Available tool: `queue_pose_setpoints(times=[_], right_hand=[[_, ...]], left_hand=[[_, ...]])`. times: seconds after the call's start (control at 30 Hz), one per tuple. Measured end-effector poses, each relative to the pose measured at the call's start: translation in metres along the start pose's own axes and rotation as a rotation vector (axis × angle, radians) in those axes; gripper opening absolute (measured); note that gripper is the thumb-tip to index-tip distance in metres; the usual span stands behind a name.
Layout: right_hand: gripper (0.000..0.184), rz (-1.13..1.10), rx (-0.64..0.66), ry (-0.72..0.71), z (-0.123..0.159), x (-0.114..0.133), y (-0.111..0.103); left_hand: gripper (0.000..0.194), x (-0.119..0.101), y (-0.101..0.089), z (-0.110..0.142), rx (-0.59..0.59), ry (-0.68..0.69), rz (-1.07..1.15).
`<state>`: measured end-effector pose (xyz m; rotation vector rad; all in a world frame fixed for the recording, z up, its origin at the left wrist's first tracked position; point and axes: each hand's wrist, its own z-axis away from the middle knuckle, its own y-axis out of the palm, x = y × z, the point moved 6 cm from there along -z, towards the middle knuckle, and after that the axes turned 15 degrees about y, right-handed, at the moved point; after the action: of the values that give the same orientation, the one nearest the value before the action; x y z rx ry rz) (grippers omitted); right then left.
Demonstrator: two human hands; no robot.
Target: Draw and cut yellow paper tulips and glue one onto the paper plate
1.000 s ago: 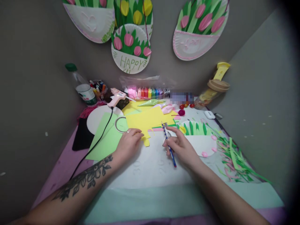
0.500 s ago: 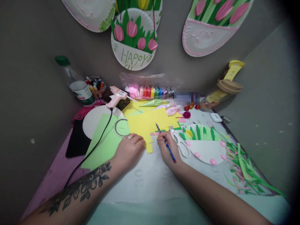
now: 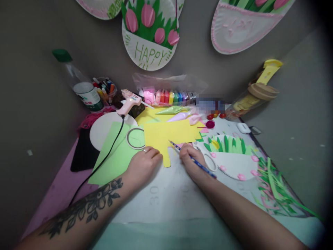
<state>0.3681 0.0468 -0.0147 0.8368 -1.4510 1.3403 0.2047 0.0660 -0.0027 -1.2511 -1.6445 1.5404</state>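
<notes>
**Right hand (image 3: 191,161) gripping a slim blue patterned pencil (image 3: 202,167) over a jagged-edged sheet of yellow paper (image 3: 169,132)**

Through the head camera I am seeing the right hand holding the pencil between bent fingers, its dark tip pointing over the sheet; whether it is touching, I cannot tell. The left hand (image 3: 145,163) is resting palm down, fingers bent together, beside the sheet's lower edge; I cannot tell whether it is pinching anything. Both hands are lying over a white printed work surface (image 3: 169,194), the yellow sheet spreading just beyond them.

White-handled scissors (image 3: 213,163) are lying just beside the right hand, near a white half-round plate with green paper leaves (image 3: 235,165). A pale green paper sheet (image 3: 111,159) is lying left of the left hand.

Farther back, a pink glue gun (image 3: 130,103) is trailing its black cord, and a clear green-capped bottle (image 3: 87,95) is standing near the wall. Paper plates with pink tulips (image 3: 151,57) are hanging there.
</notes>
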Motion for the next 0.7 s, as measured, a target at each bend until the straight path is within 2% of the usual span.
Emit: queue_pose_setpoints(times=[0.1,0.17,0.33,0.43,0.5,0.57,0.63,0.7], right_hand=[[0.049,-0.287,0.1,0.166,-0.011,-0.013,0.009],[0.049,-0.359,0.122,0.228,-0.015,-0.015,0.016],[0.023,-0.272,0.003,0.28,-0.014,-0.011,0.016],[0.01,-0.069,0.013,0.203,-0.006,-0.006,0.009],[0.005,0.136,0.077,0.039,0.003,0.0,0.008],[0.004,0.233,0.134,-0.075,0.013,0.003,0.008],[0.008,0.232,0.158,-0.07,0.018,0.002,0.008],[0.009,0.194,0.179,0.003,0.019,0.0,0.011]], left_hand=[[0.026,-0.002,0.003,0.001,0.001,0.001,-0.001],[0.027,-0.005,0.004,0.002,0.003,0.024,-0.003],[0.024,-0.013,0.005,0.002,0.007,0.08,-0.017],[0.025,-0.009,0.004,0.004,-0.055,0.048,-0.007],[0.027,-0.003,0.006,0.006,-0.085,0.005,0.02],[0.028,0.001,0.008,0.007,-0.085,-0.021,0.053],[0.027,0.003,0.01,0.007,-0.075,-0.025,0.069],[0.026,0.004,0.01,0.007,-0.071,-0.022,0.07]])
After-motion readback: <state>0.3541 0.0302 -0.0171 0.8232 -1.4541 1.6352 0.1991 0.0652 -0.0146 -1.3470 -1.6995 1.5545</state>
